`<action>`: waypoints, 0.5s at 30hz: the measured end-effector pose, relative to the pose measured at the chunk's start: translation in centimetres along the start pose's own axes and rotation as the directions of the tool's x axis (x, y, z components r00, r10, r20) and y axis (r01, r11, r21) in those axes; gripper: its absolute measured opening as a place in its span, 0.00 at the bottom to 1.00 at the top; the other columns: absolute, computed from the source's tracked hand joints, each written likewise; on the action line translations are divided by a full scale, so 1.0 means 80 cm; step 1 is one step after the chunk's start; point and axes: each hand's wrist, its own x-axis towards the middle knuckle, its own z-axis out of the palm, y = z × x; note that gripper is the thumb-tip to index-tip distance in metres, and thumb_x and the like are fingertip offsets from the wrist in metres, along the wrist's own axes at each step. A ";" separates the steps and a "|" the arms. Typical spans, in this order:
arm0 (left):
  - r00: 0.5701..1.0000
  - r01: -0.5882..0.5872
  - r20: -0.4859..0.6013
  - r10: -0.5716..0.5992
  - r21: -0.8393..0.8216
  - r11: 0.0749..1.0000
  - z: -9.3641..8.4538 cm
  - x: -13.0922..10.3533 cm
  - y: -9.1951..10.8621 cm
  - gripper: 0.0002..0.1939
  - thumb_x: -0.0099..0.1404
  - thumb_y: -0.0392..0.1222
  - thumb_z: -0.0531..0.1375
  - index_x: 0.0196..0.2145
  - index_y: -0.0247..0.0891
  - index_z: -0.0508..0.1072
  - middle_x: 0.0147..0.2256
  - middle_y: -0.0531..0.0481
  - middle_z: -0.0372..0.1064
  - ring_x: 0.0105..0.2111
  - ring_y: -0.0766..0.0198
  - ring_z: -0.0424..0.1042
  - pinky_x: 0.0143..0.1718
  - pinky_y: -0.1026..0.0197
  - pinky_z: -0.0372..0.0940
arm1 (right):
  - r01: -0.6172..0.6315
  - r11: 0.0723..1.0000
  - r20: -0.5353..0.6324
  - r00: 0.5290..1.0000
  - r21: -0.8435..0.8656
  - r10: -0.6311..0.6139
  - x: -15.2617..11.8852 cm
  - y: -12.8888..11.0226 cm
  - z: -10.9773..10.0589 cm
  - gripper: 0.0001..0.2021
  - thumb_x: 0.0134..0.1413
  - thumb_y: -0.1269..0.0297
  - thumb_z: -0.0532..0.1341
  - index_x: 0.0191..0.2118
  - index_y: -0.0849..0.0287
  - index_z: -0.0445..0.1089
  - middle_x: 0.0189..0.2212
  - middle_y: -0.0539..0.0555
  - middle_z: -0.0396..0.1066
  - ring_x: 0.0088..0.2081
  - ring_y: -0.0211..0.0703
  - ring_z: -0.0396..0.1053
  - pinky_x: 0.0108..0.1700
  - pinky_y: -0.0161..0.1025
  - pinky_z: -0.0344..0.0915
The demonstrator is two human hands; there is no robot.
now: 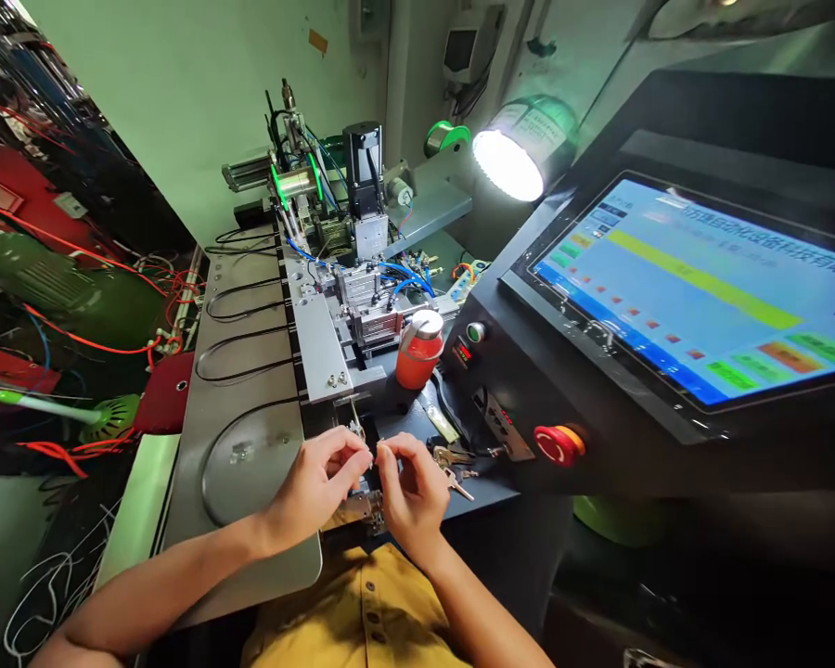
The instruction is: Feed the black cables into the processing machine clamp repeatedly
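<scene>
My left hand [326,481] and my right hand [414,490] meet fingertip to fingertip over the front end of the machine. Each pinches thumb against finger; whatever lies between the tips is too small to make out. Just beyond and below them is a small metal fixture [353,415], partly covered by my fingers. On my left, a grey metal plate [264,492] carries several looped black cables [204,468]; their ends run toward the machine's rail [316,339].
A red jar [416,369] with a pale lid stands behind my right hand, near keys [461,482]. A lit touchscreen [696,288] and a red stop button [558,445] are on the right. A bright lamp [507,165] shines above; pneumatic cylinders [376,320] sit behind.
</scene>
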 end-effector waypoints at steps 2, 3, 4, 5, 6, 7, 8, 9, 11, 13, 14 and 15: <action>0.999 0.035 0.029 -0.032 -0.085 0.996 0.004 -0.001 -0.001 0.14 0.68 0.49 0.55 0.31 0.35 0.68 0.22 0.56 0.60 0.20 0.72 0.59 0.21 0.70 0.56 | 0.060 0.998 -0.090 0.994 -0.005 -0.060 -0.006 0.002 0.010 0.04 0.61 0.71 0.55 0.35 0.57 0.64 0.25 0.51 0.65 0.26 0.38 0.63 0.28 0.36 0.61; 0.998 0.050 0.055 -0.043 -0.125 0.991 0.005 0.000 -0.001 0.15 0.67 0.50 0.56 0.31 0.35 0.67 0.22 0.56 0.59 0.20 0.72 0.59 0.21 0.70 0.56 | 0.075 0.997 -0.111 0.991 0.000 -0.075 -0.008 0.003 0.014 0.04 0.61 0.72 0.55 0.35 0.57 0.64 0.25 0.50 0.65 0.26 0.37 0.62 0.28 0.35 0.61; 0.995 0.066 0.080 -0.053 -0.161 0.985 0.006 0.000 -0.002 0.15 0.67 0.51 0.56 0.31 0.35 0.67 0.22 0.56 0.59 0.21 0.72 0.59 0.22 0.69 0.56 | 0.083 0.996 -0.119 0.990 0.012 -0.081 -0.011 0.004 0.017 0.05 0.61 0.73 0.54 0.35 0.57 0.63 0.25 0.50 0.64 0.26 0.37 0.62 0.27 0.35 0.61; 0.993 0.078 0.100 -0.060 -0.189 0.979 0.006 0.001 -0.002 0.16 0.66 0.52 0.56 0.31 0.35 0.67 0.22 0.56 0.58 0.21 0.72 0.59 0.22 0.69 0.56 | 0.083 0.996 -0.118 0.990 0.028 -0.079 -0.012 0.004 0.019 0.05 0.61 0.73 0.54 0.35 0.56 0.63 0.25 0.49 0.63 0.25 0.37 0.61 0.27 0.35 0.60; 0.992 0.087 0.112 -0.064 -0.208 0.974 0.006 0.001 -0.002 0.16 0.66 0.52 0.56 0.31 0.35 0.67 0.22 0.56 0.58 0.21 0.72 0.59 0.22 0.69 0.56 | 0.077 0.996 -0.112 0.991 0.044 -0.071 -0.013 0.004 0.020 0.06 0.61 0.74 0.54 0.35 0.56 0.63 0.24 0.49 0.62 0.25 0.36 0.60 0.27 0.35 0.59; 0.991 0.089 0.115 -0.066 -0.215 0.972 0.005 0.001 -0.001 0.16 0.66 0.52 0.56 0.31 0.35 0.67 0.22 0.56 0.58 0.21 0.72 0.59 0.22 0.69 0.56 | 0.068 0.996 -0.106 0.992 0.056 -0.062 -0.014 0.004 0.020 0.06 0.62 0.73 0.53 0.34 0.56 0.62 0.24 0.49 0.61 0.24 0.36 0.59 0.27 0.35 0.59; 0.992 0.086 0.113 -0.064 -0.209 0.974 0.004 0.002 -0.001 0.16 0.67 0.52 0.56 0.31 0.35 0.67 0.22 0.56 0.58 0.22 0.71 0.59 0.22 0.69 0.56 | 0.056 0.997 -0.098 0.994 0.058 -0.050 -0.013 0.003 0.019 0.06 0.62 0.73 0.53 0.34 0.57 0.62 0.24 0.49 0.60 0.24 0.36 0.58 0.27 0.35 0.58; 0.993 0.074 0.106 -0.055 -0.186 0.980 0.003 0.002 -0.001 0.15 0.67 0.51 0.55 0.31 0.35 0.67 0.23 0.56 0.58 0.22 0.71 0.59 0.23 0.69 0.56 | 0.037 0.998 -0.085 0.996 0.052 -0.033 -0.012 0.003 0.016 0.06 0.62 0.72 0.53 0.33 0.57 0.62 0.24 0.48 0.60 0.24 0.36 0.58 0.26 0.35 0.58; 0.998 0.004 0.066 0.000 -0.058 0.998 -0.004 0.003 -0.001 0.14 0.68 0.48 0.54 0.30 0.35 0.68 0.24 0.55 0.59 0.23 0.70 0.60 0.25 0.68 0.56 | -0.009 1.000 -0.026 1.000 0.018 0.009 -0.007 0.002 0.008 0.07 0.63 0.70 0.53 0.32 0.57 0.62 0.24 0.48 0.60 0.24 0.36 0.58 0.26 0.35 0.58; 0.995 -0.097 -0.008 0.100 0.177 0.979 -0.013 0.007 -0.004 0.14 0.69 0.45 0.52 0.29 0.36 0.69 0.26 0.52 0.62 0.26 0.69 0.62 0.29 0.66 0.58 | -0.062 0.998 0.042 0.997 -0.025 0.063 0.000 0.002 -0.005 0.07 0.63 0.68 0.53 0.32 0.58 0.63 0.25 0.49 0.62 0.25 0.37 0.61 0.28 0.35 0.59; 0.988 -0.130 -0.037 0.148 0.301 0.945 -0.017 0.010 -0.006 0.14 0.70 0.43 0.52 0.29 0.36 0.70 0.27 0.51 0.64 0.28 0.68 0.63 0.31 0.65 0.58 | -0.088 0.995 0.061 0.994 -0.042 0.091 0.004 0.003 -0.012 0.07 0.63 0.67 0.53 0.33 0.58 0.64 0.26 0.50 0.64 0.27 0.37 0.63 0.30 0.35 0.60; 0.983 -0.142 -0.054 0.178 0.404 0.904 -0.022 0.014 -0.009 0.14 0.70 0.42 0.51 0.29 0.36 0.70 0.28 0.51 0.65 0.29 0.67 0.64 0.33 0.65 0.58 | -0.113 0.992 0.059 0.992 -0.058 0.116 0.007 0.005 -0.019 0.07 0.63 0.66 0.53 0.34 0.58 0.65 0.26 0.50 0.65 0.28 0.38 0.64 0.31 0.35 0.61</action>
